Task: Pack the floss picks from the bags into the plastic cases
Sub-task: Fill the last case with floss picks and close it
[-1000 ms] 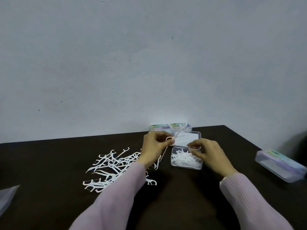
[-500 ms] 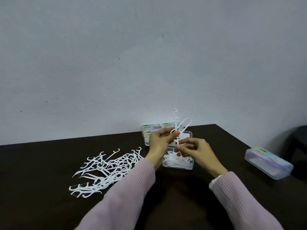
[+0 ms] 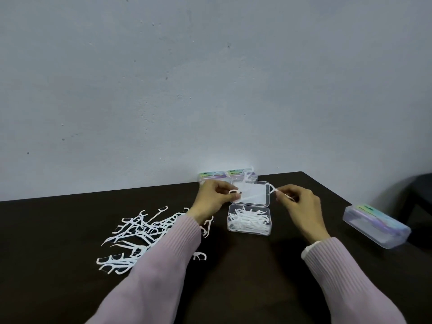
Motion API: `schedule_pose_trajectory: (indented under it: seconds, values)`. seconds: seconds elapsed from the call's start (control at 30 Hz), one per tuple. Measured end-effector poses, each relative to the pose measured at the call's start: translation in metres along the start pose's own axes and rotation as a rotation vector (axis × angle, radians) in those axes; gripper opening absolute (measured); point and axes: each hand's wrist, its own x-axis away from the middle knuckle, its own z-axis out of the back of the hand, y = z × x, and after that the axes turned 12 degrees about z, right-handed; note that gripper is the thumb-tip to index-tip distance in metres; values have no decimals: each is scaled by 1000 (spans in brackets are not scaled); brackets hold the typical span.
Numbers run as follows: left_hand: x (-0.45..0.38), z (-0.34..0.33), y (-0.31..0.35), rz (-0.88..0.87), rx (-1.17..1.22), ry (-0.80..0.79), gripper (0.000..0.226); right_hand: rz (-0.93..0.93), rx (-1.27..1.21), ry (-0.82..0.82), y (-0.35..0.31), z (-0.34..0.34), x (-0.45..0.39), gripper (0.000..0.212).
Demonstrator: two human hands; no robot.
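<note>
White picks (image 3: 149,232) lie loose lower left; open case (image 3: 249,222) centre. Left hand (image 3: 211,201) fingers pinch picks, right hand (image 3: 301,205) fingers pinch one pick (image 3: 273,189).

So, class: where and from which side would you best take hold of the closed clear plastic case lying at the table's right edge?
Probably grip the closed clear plastic case across its two long side walls, coming from above: it lies flat on the dark table, long and narrow, with bare surface around it.
</note>
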Motion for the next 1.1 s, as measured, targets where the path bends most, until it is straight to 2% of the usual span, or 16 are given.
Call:
schedule_pose_trajectory:
  seconds: [0.17, 0.33, 0.43, 0.57, 0.77, 1.1]
  values:
    - [3, -6, -4, -93, -414, -64, 21, 6, 5, -36, -2, -3, 1, 10]
    - [4, -6, -1, -116, -537, -85, 22, 55, 37, -159, -5, -6, 2, 18]
    - [4, -6, -1, -135, -559, -57, 15, 111, 85, -192, -3, -10, 3, 20]
    - [5, -6, -2, -169, -574, 51, 17, 134, 139, -254, -1, -13, 4, 18]
    - [1, -5, -7, -92, -454, -69, 14, 152, 145, -329, 1, -15, 6, 18]
    - [-1, -5, -10, -63, -410, -91, 11, 234, 341, -300, -7, -20, 13, 19]
